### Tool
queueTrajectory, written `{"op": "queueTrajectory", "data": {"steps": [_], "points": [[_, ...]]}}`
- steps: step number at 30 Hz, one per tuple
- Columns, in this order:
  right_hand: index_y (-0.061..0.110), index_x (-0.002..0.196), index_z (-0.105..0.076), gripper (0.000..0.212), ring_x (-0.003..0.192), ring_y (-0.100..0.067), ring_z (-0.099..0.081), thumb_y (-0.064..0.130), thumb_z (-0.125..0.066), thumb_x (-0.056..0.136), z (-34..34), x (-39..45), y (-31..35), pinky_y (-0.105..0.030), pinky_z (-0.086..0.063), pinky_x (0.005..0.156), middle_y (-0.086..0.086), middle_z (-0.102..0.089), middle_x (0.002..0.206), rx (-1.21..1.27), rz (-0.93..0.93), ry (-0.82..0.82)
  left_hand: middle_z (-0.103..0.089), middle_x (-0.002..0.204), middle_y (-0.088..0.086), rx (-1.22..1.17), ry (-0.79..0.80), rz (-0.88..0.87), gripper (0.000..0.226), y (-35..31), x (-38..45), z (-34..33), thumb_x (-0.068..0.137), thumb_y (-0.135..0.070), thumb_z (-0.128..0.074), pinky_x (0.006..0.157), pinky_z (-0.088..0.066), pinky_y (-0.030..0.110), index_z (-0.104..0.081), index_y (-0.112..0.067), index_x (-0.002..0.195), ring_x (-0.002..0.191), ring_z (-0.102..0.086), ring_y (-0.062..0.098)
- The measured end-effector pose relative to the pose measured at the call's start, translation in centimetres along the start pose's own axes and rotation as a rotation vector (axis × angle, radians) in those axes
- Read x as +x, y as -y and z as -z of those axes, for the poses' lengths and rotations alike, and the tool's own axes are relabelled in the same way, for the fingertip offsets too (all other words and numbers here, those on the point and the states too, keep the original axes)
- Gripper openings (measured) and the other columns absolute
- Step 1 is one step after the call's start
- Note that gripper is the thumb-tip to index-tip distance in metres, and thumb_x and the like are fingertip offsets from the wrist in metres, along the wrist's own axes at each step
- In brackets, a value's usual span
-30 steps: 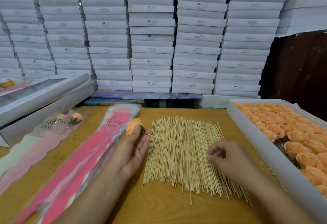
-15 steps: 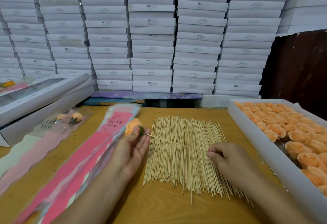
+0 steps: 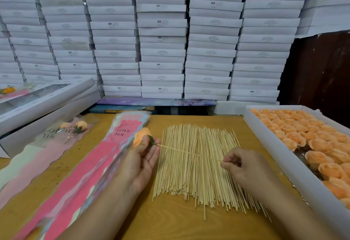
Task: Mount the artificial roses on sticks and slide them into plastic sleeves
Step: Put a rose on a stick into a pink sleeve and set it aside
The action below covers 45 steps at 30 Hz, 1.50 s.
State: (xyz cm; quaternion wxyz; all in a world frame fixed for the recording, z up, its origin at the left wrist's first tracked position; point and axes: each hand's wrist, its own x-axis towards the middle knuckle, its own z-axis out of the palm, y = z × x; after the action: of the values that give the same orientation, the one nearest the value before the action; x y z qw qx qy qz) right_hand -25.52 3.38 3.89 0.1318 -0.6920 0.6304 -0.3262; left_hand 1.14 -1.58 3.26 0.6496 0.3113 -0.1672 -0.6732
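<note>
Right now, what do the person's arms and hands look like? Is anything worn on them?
Both forearms are bare as far as the picture shows: no sleeves, gloves or watch in view. The left hand and the right hand show no rings or bracelets. The nails that show look short and unpainted.

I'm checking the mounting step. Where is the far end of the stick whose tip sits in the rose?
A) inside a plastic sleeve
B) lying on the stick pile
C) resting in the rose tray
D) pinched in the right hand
D: the right hand pinches the end of the stick, while the left hand holds the rose.
</note>
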Motion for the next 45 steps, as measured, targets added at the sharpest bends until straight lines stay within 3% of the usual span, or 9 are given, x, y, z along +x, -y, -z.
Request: {"op": "queueTrajectory", "data": {"steps": [12,21,25,29,32,34,40,42,45], "points": [[0.032,0.079,-0.063,0.021,0.061,-0.005,-0.061,0.032,-0.057,0.099,0.0,-0.1,-0.1,-0.019,-0.047,0.052,0.006,-0.068,0.072,-0.082,0.03,0.071,-0.077,0.093,0.018,-0.009,0.002,-0.001,0.016,0.0,-0.1,0.0,0.096,-0.009,-0.059,0.066,-0.063,0.028,-0.063,0.001,0.107,0.08,-0.077,0.019],[0.03,0.071,-0.061,0.034,0.056,0.007,-0.055,0.033,-0.049,0.102,0.2,-0.1,0.0,-0.016,-0.033,0.047,0.006,-0.064,0.065,-0.155,0.044,0.111,-0.077,0.089,0.017,0.003,0.033,-0.004,0.015,0.1,-0.1,0.0,0.095,-0.011,-0.059,0.062,-0.062,0.026,-0.065,0.0,0.104,0.076,-0.076,0.017],[0.032,0.072,-0.066,0.029,0.054,0.002,-0.057,0.034,-0.056,0.099,1.3,-0.1,0.6,-0.017,-0.04,0.047,0.021,-0.066,0.064,-0.107,0.051,0.159,-0.076,0.088,0.017,-0.004,0.031,-0.014,0.015,0.0,-0.3,-0.3,0.095,-0.013,-0.061,0.064,-0.062,0.026,-0.066,-0.002,0.104,0.074,-0.076,0.016],[0.03,0.083,-0.078,0.014,0.074,-0.004,-0.068,0.032,-0.068,0.093,2.9,-0.3,1.0,-0.027,-0.058,0.07,0.016,-0.074,0.081,-0.033,0.046,0.31,-0.076,0.085,0.015,0.003,0.034,-0.029,0.015,-0.5,-0.6,-0.7,0.093,-0.017,-0.064,0.061,-0.062,0.024,-0.067,-0.004,0.098,0.072,-0.075,0.014],[0.031,0.074,-0.079,0.016,0.059,-0.002,-0.061,0.031,-0.073,0.089,3.7,-0.6,1.3,-0.019,-0.048,0.054,0.02,-0.071,0.069,0.006,0.033,0.463,-0.077,0.091,0.014,0.043,0.047,-0.018,0.027,-0.5,-0.9,-0.7,0.086,-0.021,-0.069,0.06,-0.061,0.024,-0.067,-0.005,0.107,0.078,-0.076,0.016],[0.03,0.072,-0.079,0.017,0.051,0.001,-0.054,0.03,-0.074,0.088,3.8,-0.8,1.4,-0.015,-0.04,0.05,0.016,-0.068,0.062,0.04,0.019,0.547,-0.077,0.097,0.014,0.071,0.052,-0.015,0.037,-0.4,-1.1,-1.0,0.083,-0.023,-0.071,0.062,-0.062,0.025,-0.066,-0.003,0.113,0.081,-0.076,0.017],[0.014,0.082,-0.08,0.01,0.059,-0.011,-0.061,0.019,-0.075,0.088,3.6,-0.8,1.5,-0.025,-0.052,0.058,-0.008,-0.072,0.07,0.301,-0.083,0.613,-0.075,0.11,0.017,0.12,0.109,-0.041,0.057,-1.1,-1.8,-2.1,0.078,-0.03,-0.07,0.07,-0.063,0.026,-0.06,-0.001,0.127,0.092,-0.076,0.021],[0.013,0.081,-0.08,0.01,0.059,-0.009,-0.061,0.017,-0.074,0.088,3.7,-0.9,1.5,-0.022,-0.051,0.056,-0.006,-0.073,0.073,0.383,-0.112,0.599,-0.072,0.115,0.019,0.183,0.105,0.001,0.053,-1.7,-2.1,-2.3,0.084,-0.035,-0.067,0.071,-0.063,0.028,-0.057,-0.001,0.124,0.099,-0.074,0.024],[0.012,0.081,-0.08,0.01,0.058,-0.008,-0.059,0.015,-0.074,0.089,4.0,-0.9,1.4,-0.022,-0.05,0.055,-0.004,-0.073,0.072,0.486,-0.136,0.545,-0.076,0.102,0.011,0.451,0.022,0.008,0.029,-3.7,-2.0,-2.3,0.098,-0.027,-0.061,0.058,-0.061,0.026,-0.059,-0.005,0.117,0.08,-0.074,0.017]]}}
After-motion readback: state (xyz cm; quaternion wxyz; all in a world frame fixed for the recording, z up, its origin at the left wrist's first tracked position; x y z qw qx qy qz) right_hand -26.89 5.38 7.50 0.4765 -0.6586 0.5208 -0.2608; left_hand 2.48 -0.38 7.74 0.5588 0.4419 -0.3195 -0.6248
